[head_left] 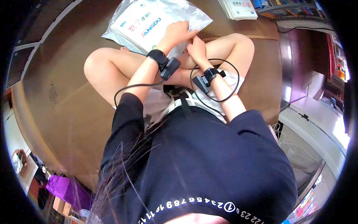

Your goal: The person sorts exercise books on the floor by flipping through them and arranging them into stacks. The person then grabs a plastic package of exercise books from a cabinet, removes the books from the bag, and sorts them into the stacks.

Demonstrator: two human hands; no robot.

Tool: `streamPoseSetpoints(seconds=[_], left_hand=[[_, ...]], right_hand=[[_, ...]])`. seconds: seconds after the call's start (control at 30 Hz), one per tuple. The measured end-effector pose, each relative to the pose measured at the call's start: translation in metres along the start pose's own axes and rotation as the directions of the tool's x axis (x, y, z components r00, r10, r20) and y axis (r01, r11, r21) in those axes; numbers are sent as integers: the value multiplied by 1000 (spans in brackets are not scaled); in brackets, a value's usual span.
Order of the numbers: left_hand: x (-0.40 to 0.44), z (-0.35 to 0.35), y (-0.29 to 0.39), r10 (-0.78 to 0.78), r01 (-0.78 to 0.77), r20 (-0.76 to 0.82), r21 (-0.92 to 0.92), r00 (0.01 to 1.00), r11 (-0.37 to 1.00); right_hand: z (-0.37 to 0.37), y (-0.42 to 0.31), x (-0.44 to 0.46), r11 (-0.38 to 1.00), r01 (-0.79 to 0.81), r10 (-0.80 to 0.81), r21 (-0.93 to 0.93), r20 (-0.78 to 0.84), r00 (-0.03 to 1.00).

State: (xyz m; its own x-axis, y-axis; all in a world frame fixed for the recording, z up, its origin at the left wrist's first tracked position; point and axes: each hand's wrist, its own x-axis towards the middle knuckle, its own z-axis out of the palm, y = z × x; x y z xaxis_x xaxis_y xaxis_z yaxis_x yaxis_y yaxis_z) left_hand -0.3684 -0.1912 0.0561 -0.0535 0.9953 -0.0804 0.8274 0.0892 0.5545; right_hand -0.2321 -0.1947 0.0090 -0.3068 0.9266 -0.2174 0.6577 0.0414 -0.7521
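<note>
A clear plastic bag [197,16] lies at the top, in front of the crossed legs, with white printed workbooks [140,24] inside. Over the bag's lower right part, my left hand [176,36] is closed on the plastic, its fingers pointing right. Just beside it, my right hand [197,50] is closed at the bag's near corner, and the fingertips of both hands nearly meet. The small folds between the fingers are hard to make out. Each wrist wears a black strap with a dark device and a cable.
A stack of printed booklets [240,9] lies at the top right, close to a bookshelf [294,11]. The brown surface [56,123] extends under the legs. Black cable loops [238,80] hang around the right forearm. A purple box [67,190] is at the lower left.
</note>
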Motion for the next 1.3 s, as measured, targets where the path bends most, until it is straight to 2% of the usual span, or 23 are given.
streamPoseSetpoints(seconds=[0.1, 0.13, 0.23, 0.33, 0.43, 0.47, 0.57, 0.6, 0.7, 0.8, 0.9, 0.93, 0.97, 1.03, 1.1, 1.17, 1.3], left_hand=[[24, 23, -13, 149, -148, -13, 13, 989, 989], [26, 26, -16, 127, -127, -11, -59, 992, 990], [29, 28, -33, 75, -77, -16, -258, 997, 963], [29, 29, -41, 67, -99, -90, -416, 994, 904], [34, 33, -33, 53, -125, -176, -429, 983, 895], [34, 33, -32, 41, -118, -180, -440, 983, 890], [37, 36, -26, 18, -107, -187, -479, 982, 871], [37, 35, -25, 4, -96, -190, -483, 982, 871], [37, 30, -27, -21, -74, -194, -474, 981, 878], [34, 29, -38, -21, -73, -205, -442, 979, 894], [39, 41, -44, -60, -77, -290, -438, 955, 896], [47, 43, -48, -92, -78, -347, -445, 933, 892], [52, 46, -53, -122, -81, -401, -454, 908, 887], [48, 25, -61, -121, 27, -120, -592, 985, 805], [39, 19, -65, -106, 73, -15, -637, 994, 768], [29, 18, -60, -117, 88, -7, -618, 993, 781], [32, 24, -56, -58, 89, 76, -520, 995, 849]], right_hand=[[1, -9, -5, 998, -34, 33, -59, -14, 999], [1, -12, -7, 998, -4, 1, -64, -51, 999], [-4, -20, -8, 992, -122, 123, -27, 80, 989], [1, -14, -7, 993, -20, 21, -115, 9, 1000], [-4, -20, -3, 995, -32, 33, -97, 14, 999], [-7, -23, -3, 991, -125, 127, -37, 49, 991], [-10, -27, -2, 987, -160, 161, -22, 45, 986], [-5, -23, 1, 997, -45, 44, -56, -20, 999], [-9, -22, 0, 984, -127, 122, 123, 47, 991], [-20, -41, -7, 982, -143, 134, 124, 81, 988], [-22, -27, -5, 989, -146, 148, -22, 128, 981], [-17, -17, -8, 994, -42, 57, -105, 151, 987], [-12, -7, -11, 960, 104, -79, -261, 105, 991], [-8, -16, -19, 967, 35, -32, -251, 15, 999], [-12, -22, -15, 998, -21, 20, -54, -11, 1000], [-15, -31, -12, 983, -118, 117, 140, 20, 993], [-13, -30, 3, 992, -53, 49, 119, 38, 998]])
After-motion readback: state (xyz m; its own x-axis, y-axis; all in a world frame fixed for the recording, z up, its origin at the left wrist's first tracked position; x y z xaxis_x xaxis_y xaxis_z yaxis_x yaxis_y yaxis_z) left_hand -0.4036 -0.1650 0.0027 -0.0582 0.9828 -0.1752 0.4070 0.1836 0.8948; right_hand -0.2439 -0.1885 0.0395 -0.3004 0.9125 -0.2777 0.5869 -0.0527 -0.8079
